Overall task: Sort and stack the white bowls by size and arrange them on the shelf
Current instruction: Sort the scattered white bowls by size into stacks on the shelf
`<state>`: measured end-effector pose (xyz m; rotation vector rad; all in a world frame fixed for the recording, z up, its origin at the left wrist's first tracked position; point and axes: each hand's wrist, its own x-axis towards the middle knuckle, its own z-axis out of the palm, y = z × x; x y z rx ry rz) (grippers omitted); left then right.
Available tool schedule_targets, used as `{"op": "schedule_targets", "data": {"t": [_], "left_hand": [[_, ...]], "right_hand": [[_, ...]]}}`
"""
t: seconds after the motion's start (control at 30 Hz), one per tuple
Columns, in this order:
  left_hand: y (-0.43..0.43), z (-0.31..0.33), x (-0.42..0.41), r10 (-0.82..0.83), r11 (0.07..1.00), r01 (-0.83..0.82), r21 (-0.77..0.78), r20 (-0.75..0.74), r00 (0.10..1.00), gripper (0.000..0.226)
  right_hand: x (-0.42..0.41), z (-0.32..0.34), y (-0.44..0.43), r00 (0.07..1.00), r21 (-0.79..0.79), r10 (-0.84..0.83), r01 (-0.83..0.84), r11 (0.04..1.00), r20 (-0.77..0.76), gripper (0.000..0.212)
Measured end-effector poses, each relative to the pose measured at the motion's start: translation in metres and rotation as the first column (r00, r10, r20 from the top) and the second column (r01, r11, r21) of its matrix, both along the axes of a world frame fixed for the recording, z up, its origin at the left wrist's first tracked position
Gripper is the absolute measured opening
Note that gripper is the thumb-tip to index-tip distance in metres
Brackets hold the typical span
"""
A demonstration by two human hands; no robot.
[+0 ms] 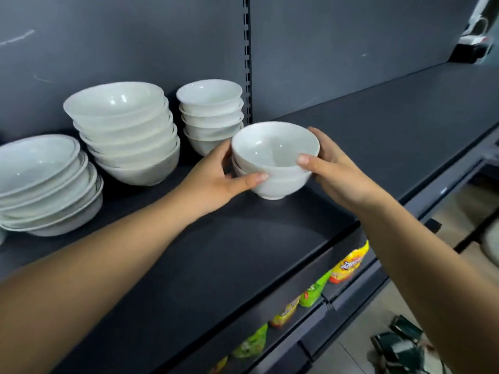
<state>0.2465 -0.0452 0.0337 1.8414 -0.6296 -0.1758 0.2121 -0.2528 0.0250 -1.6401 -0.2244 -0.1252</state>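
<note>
Fingers (259,177) of your left hand (216,182) and right hand (337,171) clasp a short stack of small bowls (272,160) — foot resting on the dark shelf (270,252), just right of three taller bowl stacks (127,133) — both grips closed on it

- We see a dark grey back panel (351,49) with a slotted upright (247,63).
- Lower tier near right: colourful snack packets (348,265).
- Far right: beige tiled floor (359,352).
</note>
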Motion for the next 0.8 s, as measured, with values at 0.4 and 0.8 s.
{"op": "schedule_targets", "data": {"t": [0.4, 0.8], "left_hand": [[-0.012, -0.026, -0.017, 0.232, 0.947, -0.201, -0.25, 0.1, 0.968, 0.053], [0.034, -0.012, -0.047, 0.409, 0.912, -0.399, -0.09, 0.159, 0.899, 0.045]], "right_hand": [[0.001, -0.008, 0.006, 0.999, -0.09, -0.023, 0.026, 0.996, 0.042, 0.085], [-0.019, 0.028, 0.028, 0.967, -0.373, -0.139, 0.211, 0.903, 0.212, 0.09]]}}
